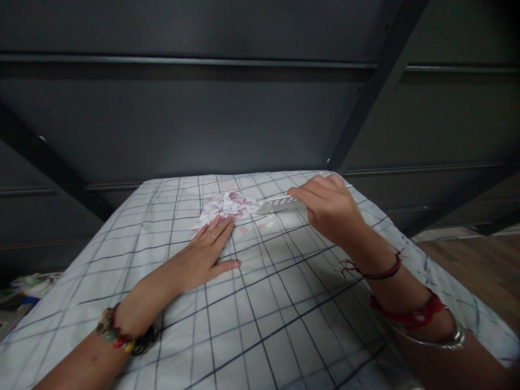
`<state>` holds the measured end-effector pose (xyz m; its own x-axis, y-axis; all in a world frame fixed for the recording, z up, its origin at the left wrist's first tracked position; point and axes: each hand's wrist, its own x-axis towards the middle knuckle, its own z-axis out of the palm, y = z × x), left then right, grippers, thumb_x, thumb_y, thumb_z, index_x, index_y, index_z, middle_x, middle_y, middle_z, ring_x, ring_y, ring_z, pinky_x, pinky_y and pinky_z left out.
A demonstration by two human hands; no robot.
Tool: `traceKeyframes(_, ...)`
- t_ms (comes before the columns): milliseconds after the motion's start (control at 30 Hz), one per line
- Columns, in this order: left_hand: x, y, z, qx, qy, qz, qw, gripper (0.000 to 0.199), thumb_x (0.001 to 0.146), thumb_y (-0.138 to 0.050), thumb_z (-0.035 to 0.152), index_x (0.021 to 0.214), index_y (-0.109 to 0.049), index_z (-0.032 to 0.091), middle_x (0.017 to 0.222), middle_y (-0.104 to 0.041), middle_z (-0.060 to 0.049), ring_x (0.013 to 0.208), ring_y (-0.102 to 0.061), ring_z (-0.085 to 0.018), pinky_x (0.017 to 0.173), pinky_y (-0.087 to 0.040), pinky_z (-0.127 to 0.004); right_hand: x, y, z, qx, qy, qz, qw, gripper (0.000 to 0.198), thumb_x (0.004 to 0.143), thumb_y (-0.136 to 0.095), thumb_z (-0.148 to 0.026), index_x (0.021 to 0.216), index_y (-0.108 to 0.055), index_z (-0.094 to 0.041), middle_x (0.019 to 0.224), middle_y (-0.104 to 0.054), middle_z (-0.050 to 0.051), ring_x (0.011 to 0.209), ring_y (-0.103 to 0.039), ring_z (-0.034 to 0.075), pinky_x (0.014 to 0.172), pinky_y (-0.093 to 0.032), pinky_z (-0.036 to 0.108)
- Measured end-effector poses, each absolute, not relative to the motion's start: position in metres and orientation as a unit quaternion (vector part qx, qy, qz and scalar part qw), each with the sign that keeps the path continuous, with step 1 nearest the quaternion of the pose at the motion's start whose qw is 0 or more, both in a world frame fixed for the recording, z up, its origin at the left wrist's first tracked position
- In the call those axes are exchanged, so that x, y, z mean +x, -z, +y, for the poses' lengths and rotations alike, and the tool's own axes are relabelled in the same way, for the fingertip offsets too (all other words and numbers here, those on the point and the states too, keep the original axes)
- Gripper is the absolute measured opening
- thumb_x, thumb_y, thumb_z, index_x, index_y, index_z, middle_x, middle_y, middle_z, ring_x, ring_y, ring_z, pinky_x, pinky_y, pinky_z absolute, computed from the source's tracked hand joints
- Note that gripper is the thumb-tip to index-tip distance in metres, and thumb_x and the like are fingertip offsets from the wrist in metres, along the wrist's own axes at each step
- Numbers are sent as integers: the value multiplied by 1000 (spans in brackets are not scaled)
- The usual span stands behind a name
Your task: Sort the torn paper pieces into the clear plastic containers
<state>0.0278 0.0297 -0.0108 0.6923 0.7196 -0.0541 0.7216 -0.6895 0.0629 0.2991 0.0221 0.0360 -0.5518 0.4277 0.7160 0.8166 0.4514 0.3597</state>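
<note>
A small heap of torn white and pinkish paper scraps lies toward the far end of the checked tablecloth. My left hand rests palm down on the cloth with its fingers stretched out, the fingertips touching the near edge of the heap. In my right hand is a flat pale tool with slanted light and dark stripes. My closed fingers grip its right end, and its other end slopes down to the right side of the scraps. Its exact kind is unclear, and the gripped part is hidden.
Dark grey panels with metal ribs stand right behind the table's far edge. A few loose scraps lie on the cloth just nearer than the heap. Wooden flooring shows at right, and blurred colourful items sit low at left.
</note>
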Motion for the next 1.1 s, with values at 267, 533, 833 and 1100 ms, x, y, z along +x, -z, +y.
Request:
traceKeyframes(267, 27, 10, 30, 919, 19, 391, 39, 84, 86, -15, 68, 143, -5, 8, 149, -2, -15, 135, 2, -29, 108, -10, -44, 294, -31, 28, -405, 384, -792, 248, 27, 80, -41, -1, 83, -63, -15, 65, -58, 1, 67, -44, 16, 64, -26, 31)
traceKeyframes(533, 26, 12, 30, 919, 12, 390, 45, 82, 86, -19, 67, 143, -4, 10, 149, -1, -14, 135, 2, -30, 108, -10, -44, 296, -32, 27, -389, 340, -815, 263, 28, 76, -40, 2, 81, -62, -15, 66, -58, 0, 68, -45, 15, 64, -27, 30)
traceKeyframes(833, 28, 9, 30, 917, 15, 394, 53, 86, 85, -17, 68, 142, -8, 5, 149, -2, -17, 135, 2, -30, 108, -10, -44, 296, -35, 22, -380, 319, -822, 280, 31, 71, -39, 4, 83, -62, -14, 68, -60, 2, 69, -47, 15, 65, -29, 31)
traceKeyframes(1100, 27, 9, 29, 920, 11, 389, 49, 83, 86, -17, 68, 143, -4, 8, 148, -2, -16, 135, 2, -29, 108, -10, -44, 296, -44, 13, -369, 278, -844, 271, 35, 72, -37, 3, 83, -61, -18, 67, -58, 0, 68, -48, 15, 65, -31, 29)
